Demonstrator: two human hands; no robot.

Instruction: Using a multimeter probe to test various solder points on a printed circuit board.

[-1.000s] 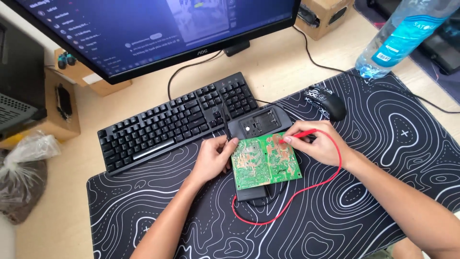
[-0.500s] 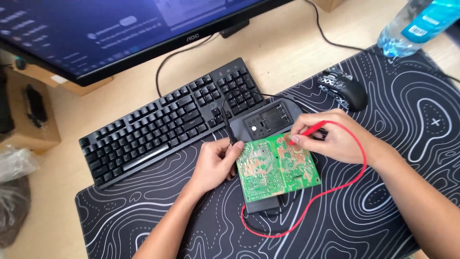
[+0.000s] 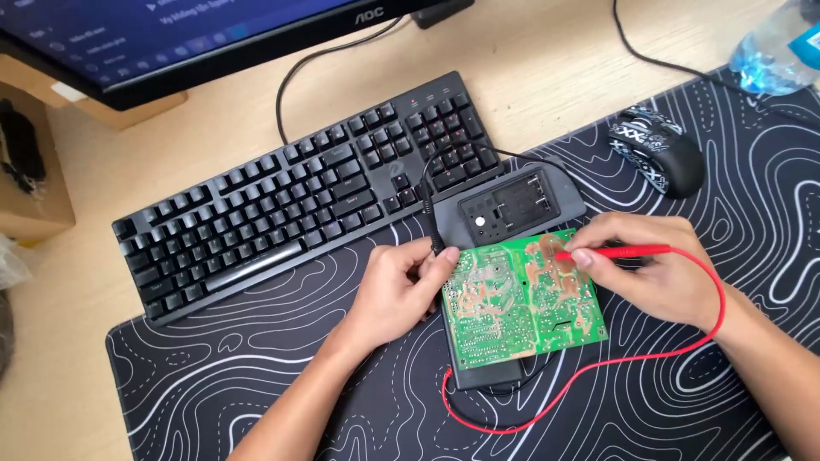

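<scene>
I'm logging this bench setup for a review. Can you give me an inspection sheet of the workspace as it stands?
Surface: black desk mat with white wavy lines on a light wooden desk.
Job's things: green circuit board lying on a dark case, solder side up.
Clutter: black keyboard, patterned mouse, plastic water bottle, cardboard box.
Hands: left hand holds a black probe at the board's left edge; right hand presses a red probe on the board.
Cables: red lead loops over the mat; black cables cross the desk.
Surroundings: monitor switched on.
</scene>
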